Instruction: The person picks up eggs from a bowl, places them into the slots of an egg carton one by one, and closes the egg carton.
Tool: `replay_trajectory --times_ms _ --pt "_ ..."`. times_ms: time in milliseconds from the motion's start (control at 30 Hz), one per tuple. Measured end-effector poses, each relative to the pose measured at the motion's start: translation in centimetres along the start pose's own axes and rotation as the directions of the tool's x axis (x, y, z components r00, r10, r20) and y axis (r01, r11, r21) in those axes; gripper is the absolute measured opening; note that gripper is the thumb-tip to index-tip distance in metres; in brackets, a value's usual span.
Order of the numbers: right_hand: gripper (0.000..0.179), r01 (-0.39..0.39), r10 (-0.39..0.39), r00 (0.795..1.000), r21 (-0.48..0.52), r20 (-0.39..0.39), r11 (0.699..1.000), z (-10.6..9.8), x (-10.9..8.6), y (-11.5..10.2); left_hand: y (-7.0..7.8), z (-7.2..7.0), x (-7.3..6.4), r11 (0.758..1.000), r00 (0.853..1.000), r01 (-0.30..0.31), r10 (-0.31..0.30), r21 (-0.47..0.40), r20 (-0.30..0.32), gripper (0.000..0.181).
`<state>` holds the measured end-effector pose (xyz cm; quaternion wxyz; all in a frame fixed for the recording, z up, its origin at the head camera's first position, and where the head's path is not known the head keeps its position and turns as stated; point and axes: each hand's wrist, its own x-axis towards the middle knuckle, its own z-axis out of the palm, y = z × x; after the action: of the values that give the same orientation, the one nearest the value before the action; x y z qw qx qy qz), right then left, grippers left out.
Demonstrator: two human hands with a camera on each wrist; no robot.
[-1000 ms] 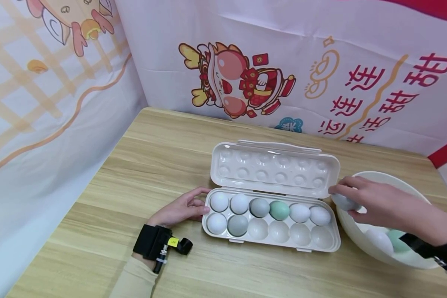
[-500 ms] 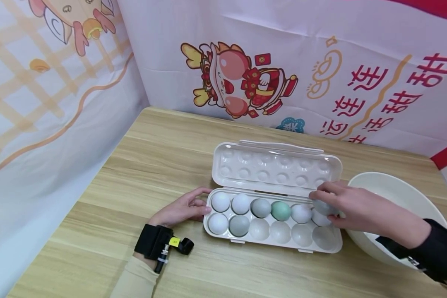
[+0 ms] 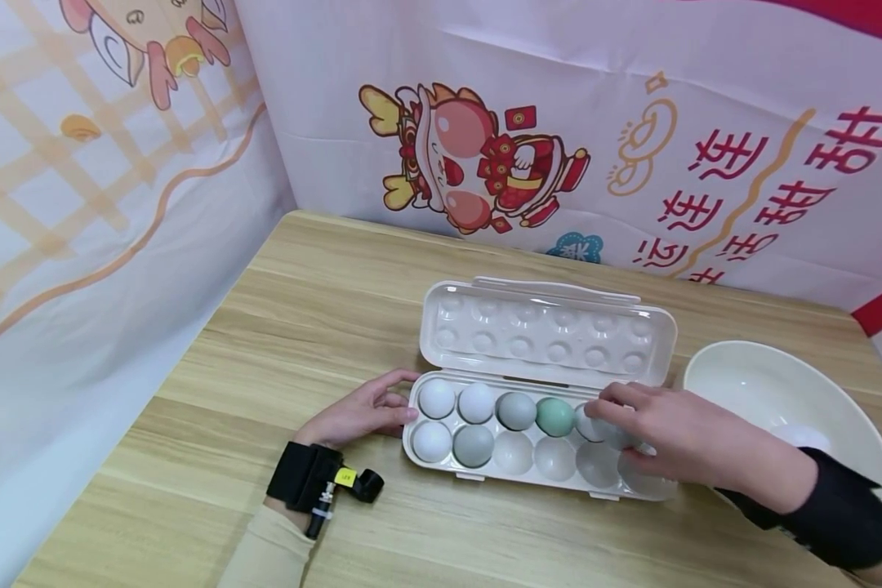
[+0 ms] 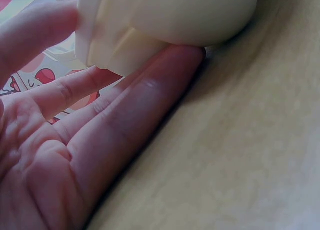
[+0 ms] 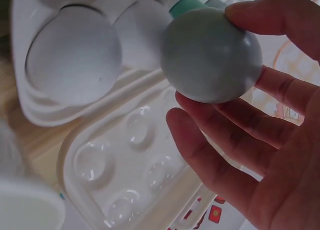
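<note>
A white plastic egg carton lies open on the table, its lid tipped back. Its back row holds white, grey and green eggs; two eggs sit at the left of the front row, with bare cups to their right. My left hand holds the carton's left end; the left wrist view shows its fingers reaching under the rim. Between thumb and fingers, my right hand pinches a grey-blue egg above the carton's right part. That hand hides the rightmost cups from the head view.
A large cream bowl stands right of the carton, with a white egg showing inside, partly behind the right wrist. A printed cloth hangs along the table's back. The wooden table extends leftward.
My right hand has carried the grey-blue egg leftward from the bowl to over the carton's right part, coming lower toward the front row. The left hand keeps its place on the carton's end.
</note>
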<state>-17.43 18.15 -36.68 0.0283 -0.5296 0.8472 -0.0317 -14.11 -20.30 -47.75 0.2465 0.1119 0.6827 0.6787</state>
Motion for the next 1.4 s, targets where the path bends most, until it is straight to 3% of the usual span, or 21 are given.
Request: replay_trajectory --times_ms 167,367,567,1000,1400 --pt "0.048 0.061 -0.062 0.998 -0.025 -0.034 0.998 0.5 0.6 -0.7 -0.1 -0.1 -0.1 1.000 1.000 0.001 -0.001 0.000 0.002 0.052" --pt "0.049 0.090 -0.090 0.996 -0.009 -0.004 0.996 1.0 1.2 -1.4 -0.2 -0.1 0.0 1.000 1.000 -0.003 0.003 0.009 0.004 0.051" --pt "0.050 0.167 -0.171 0.982 -0.046 -0.083 0.985 1.8 1.9 -2.2 -0.2 -0.1 -0.1 1.000 1.000 -0.002 0.002 0.000 0.006 0.051" --pt "0.050 0.181 -0.190 0.978 -0.096 -0.088 0.979 1.7 4.4 -4.0 -0.1 -0.1 0.0 1.000 1.000 0.024 -0.024 0.010 -0.003 0.051" --pt "0.046 0.176 -0.184 0.978 -0.080 -0.095 0.981 2.2 6.5 -4.8 0.0 -0.3 0.0 0.999 1.000 0.029 -0.029 0.018 -0.004 0.050"
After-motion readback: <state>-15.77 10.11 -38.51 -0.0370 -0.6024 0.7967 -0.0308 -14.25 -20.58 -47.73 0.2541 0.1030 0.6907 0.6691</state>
